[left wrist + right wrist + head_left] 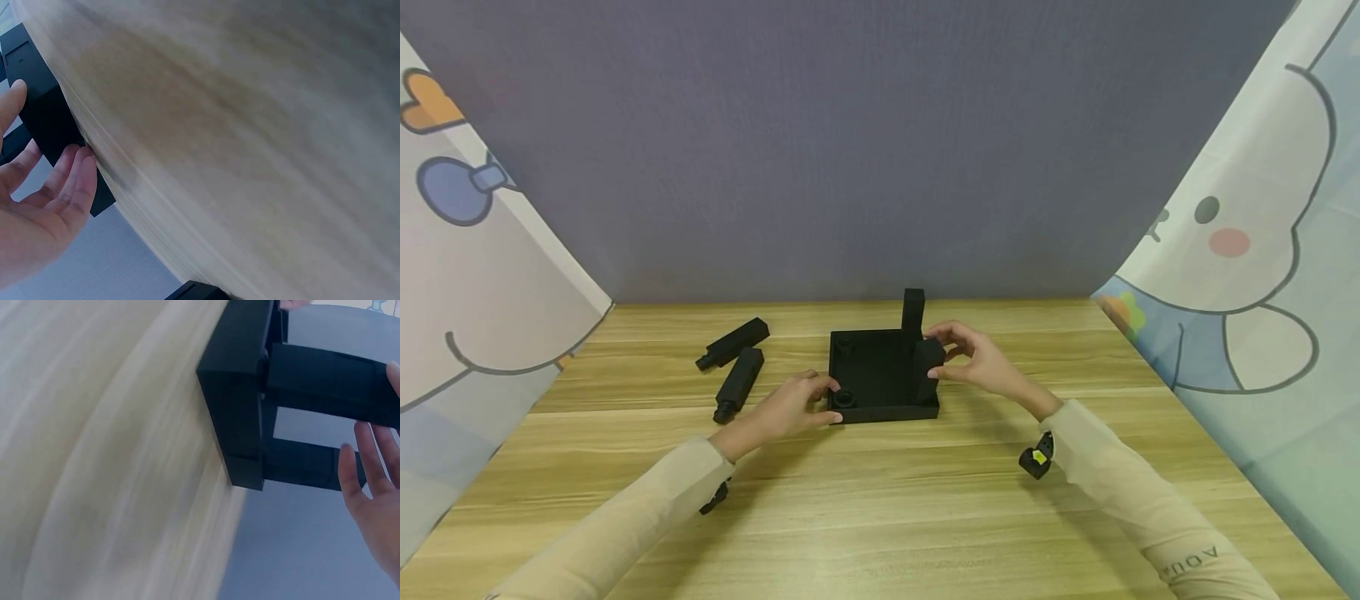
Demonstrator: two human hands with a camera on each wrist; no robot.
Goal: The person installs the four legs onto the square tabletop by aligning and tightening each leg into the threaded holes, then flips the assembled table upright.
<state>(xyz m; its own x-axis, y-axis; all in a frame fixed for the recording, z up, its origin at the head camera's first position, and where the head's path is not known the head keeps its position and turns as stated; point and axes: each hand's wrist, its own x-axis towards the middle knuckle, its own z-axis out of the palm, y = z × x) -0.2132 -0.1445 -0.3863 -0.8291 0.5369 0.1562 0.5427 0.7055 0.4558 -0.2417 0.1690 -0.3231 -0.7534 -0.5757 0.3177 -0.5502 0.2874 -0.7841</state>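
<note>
A square black tabletop-like base [883,413] with a raised rim lies on the wooden table, round sockets showing at its two left corners. My left hand [790,407] holds its near left corner, thumb on the front edge. At the near right corner a square black leg [927,371] stands upright, and my right hand [973,360] pinches its upper part between thumb and fingers. Behind it, a second black leg [913,310] rises from the far right corner. The right wrist view shows both legs meeting the base; whether they are fully seated I cannot tell.
Left of the base, two loose black legs with narrower threaded-looking ends lie on the table: the farther leg [737,342] and the nearer leg [741,383]. A grey panel [850,167] stands behind the table [880,508]; printed cloths [1240,275] flank it.
</note>
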